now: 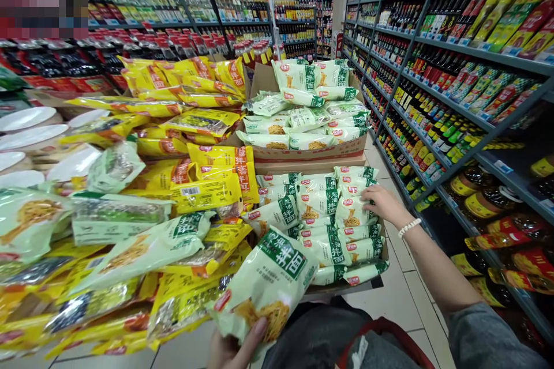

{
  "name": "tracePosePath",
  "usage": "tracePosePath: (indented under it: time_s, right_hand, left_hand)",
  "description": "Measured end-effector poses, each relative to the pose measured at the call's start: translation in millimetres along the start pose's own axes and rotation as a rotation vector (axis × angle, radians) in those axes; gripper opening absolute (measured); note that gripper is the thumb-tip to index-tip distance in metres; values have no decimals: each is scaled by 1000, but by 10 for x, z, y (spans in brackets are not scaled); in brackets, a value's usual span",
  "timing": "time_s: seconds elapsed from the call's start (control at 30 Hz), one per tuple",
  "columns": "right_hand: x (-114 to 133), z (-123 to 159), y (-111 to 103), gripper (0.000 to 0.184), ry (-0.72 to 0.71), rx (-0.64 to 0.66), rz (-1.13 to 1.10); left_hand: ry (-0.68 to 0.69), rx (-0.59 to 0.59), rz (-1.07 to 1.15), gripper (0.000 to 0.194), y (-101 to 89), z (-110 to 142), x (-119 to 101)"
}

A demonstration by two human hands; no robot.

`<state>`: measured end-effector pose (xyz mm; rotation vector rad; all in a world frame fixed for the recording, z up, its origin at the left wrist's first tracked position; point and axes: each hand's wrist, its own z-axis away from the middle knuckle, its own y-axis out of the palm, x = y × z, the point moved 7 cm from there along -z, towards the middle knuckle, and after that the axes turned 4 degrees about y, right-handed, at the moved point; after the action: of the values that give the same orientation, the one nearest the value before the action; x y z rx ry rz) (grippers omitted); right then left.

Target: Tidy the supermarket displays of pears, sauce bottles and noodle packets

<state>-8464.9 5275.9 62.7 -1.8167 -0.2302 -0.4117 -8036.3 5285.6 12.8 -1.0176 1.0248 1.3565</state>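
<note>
A noodle packet (281,271) is clasped in the grip of the left hand (238,351) before the near carton (309,166), whose stacked packets (318,204) are touched by the right hand (386,203), its grip too hidden to judge, while the far carton (341,149) is filled with similar packets (305,117).

- And here's the right arm (441,268), slanting in from the lower right corner, forearm bare, reaching up and inward towards the centre!
- Grey sleeve (491,328) at the elbow end, down in the lower right.
- Look at the right wrist (408,227): pale beaded bracelet around it, the line nearly straight into the hand.
- Right hand (384,206), right of centre, back of it showing, fingers (367,195) bent and pointing left; how tightly they close is hard to call.
- Down at the bottom edge, the left hand (236,350), thumb (258,331) on top, angled up and right, a firm clasp!
</note>
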Motion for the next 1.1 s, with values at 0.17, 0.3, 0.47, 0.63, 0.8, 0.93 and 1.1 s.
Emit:
tracePosePath:
  time_s: [0.17,0.3,0.47,0.63,0.8,0.93,1.1]
  right_hand:
    - [720,329,32,44,92,-43,-746]
    - [1068,667,544,79,180,207,-1199]
    - [999,1005,869,42,429,174,-1269]
    - [873,1265,910,39,563,72,-1347]
    - [750,1459,951,46,742,-89,-1421]
    - [706,1645,1021,47,882,-306,-1462]
    - [630,1803,980,43,913,-442,-1392]
  left_hand:
    - [21,203,-40,67,433,20,31]
    - [-35,414,-45,68,693,-17,227]
    - [-30,555,-79,60,969,-108,226]
    - [-2,582,-39,57,1157,-135,321]
    - [-12,390,-33,63,1146,-250,601]
    - [21,287,-41,67,1188,-253,663]
    - [241,376,-231,60,1265,-144,502]
